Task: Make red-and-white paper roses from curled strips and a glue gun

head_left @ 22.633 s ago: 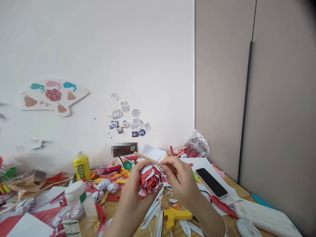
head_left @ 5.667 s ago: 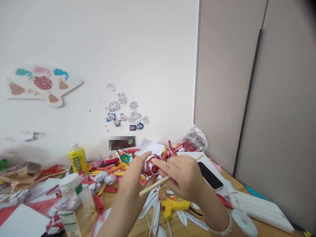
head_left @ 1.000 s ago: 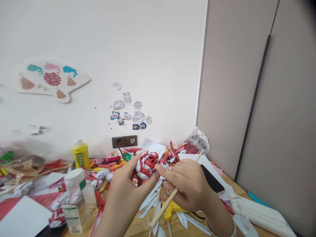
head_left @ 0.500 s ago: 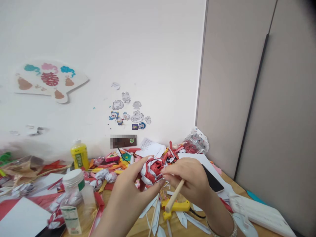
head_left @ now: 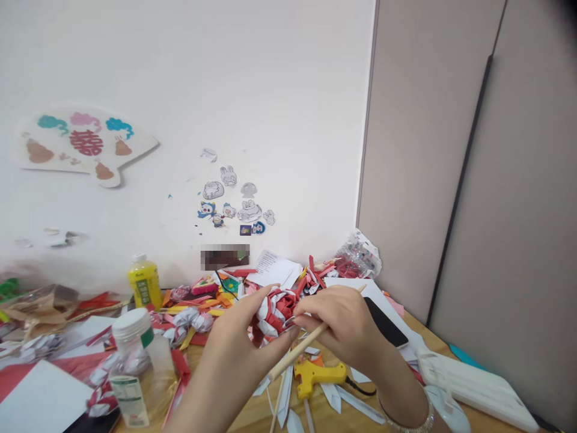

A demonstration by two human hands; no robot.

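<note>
A red and white folded-paper flower (head_left: 276,313) sits in my left hand (head_left: 232,337), with the thumb below it and the fingers behind. My right hand (head_left: 347,319) is closed around a pale wooden stick (head_left: 295,356), which slants down to the left under the palm. The fingertips of that hand touch the right edge of the flower at the same time. A yellow hot glue gun (head_left: 318,374) lies on the table below the hands, among white folded paper strips (head_left: 331,398).
Left of my arm stand a clear jar with a white lid (head_left: 131,328) and a yellow drink bottle (head_left: 145,282). Coloured paper scraps and other paper flowers spread along the wall. A black phone (head_left: 386,325) and a white power strip (head_left: 478,385) lie at the right.
The wooden stick has swung in my right hand, its near end moving left and slightly up. Both hands stay at the flower, and the view has shifted slightly.
</note>
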